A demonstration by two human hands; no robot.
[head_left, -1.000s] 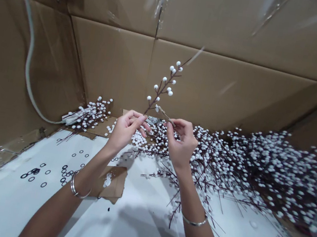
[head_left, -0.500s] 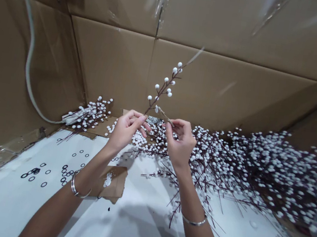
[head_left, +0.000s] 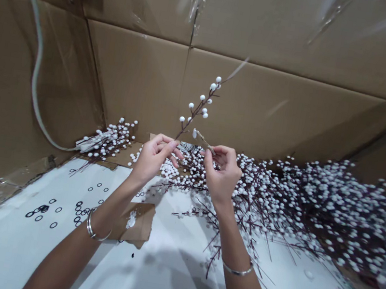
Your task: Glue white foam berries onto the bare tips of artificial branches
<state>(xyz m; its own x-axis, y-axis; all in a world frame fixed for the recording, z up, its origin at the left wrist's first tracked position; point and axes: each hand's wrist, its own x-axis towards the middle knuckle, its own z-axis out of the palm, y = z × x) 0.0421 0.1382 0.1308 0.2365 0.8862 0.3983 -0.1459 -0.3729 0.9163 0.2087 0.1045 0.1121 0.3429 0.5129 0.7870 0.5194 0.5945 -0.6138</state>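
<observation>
left hand [head_left: 154,160] and right hand [head_left: 222,177] are raised at the centre of the frame, a little apart, each mostly closed into a pinch. the left thumb and fingers hold the foot of a slender white-berry spray [head_left: 198,109], which rises from that grip towards the upper middle, tilted right. the right fingertips [head_left: 210,150] pinch a thin tan strip [head_left: 203,141] that branches from the spray's lower stem.

cardboard walls [head_left: 134,76], patched with clear tape, fill the top half of the frame, and a white cable [head_left: 35,61] runs down the upper left. a white sheet [head_left: 50,258] covers the bottom of the frame. a dense heap of berry sprays [head_left: 315,208] spreads across the right, passing behind the right hand, with a smaller bunch [head_left: 107,141] at centre left. small black rings [head_left: 78,209] are scattered at lower left, near a torn cardboard scrap [head_left: 138,224] under the left forearm. each wrist wears a silver bangle [head_left: 95,229].
</observation>
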